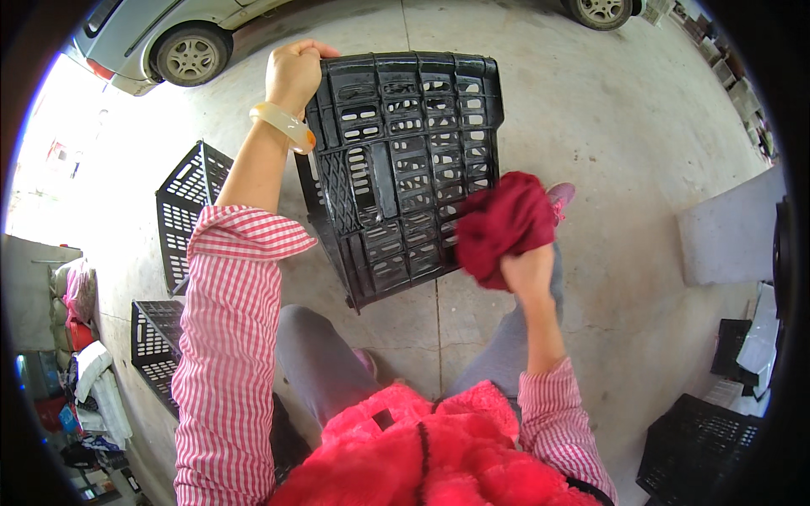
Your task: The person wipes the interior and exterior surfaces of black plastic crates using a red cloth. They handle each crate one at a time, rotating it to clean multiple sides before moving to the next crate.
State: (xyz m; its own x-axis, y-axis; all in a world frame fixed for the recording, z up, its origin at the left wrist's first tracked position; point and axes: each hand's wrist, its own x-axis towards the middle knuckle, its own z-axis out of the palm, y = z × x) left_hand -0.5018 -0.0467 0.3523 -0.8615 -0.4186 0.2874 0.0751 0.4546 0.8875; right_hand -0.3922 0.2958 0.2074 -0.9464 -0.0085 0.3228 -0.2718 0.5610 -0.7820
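Note:
A black plastic crate (384, 181) with slotted walls is tilted up in front of me, above the floor between my knees. My left hand (295, 74) is closed round its upper left rim; the fingertips are partly hidden behind the edge. In my right hand (529, 271) a bunched dark red cloth (506, 226) is gripped, slightly blurred. The cloth is at the crate's right side and overlaps its lower right edge. Whether it presses on the crate I cannot tell. The crate's ribbed face looks shiny in places.
More black crates (181, 211) stand on the concrete floor (624, 211) to my left, and another black crate (696, 451) lies at the lower right. A pale grey bin (732, 228) is on the right. A parked vehicle (135, 42) is at the far left, with bags and clutter (80, 337) below.

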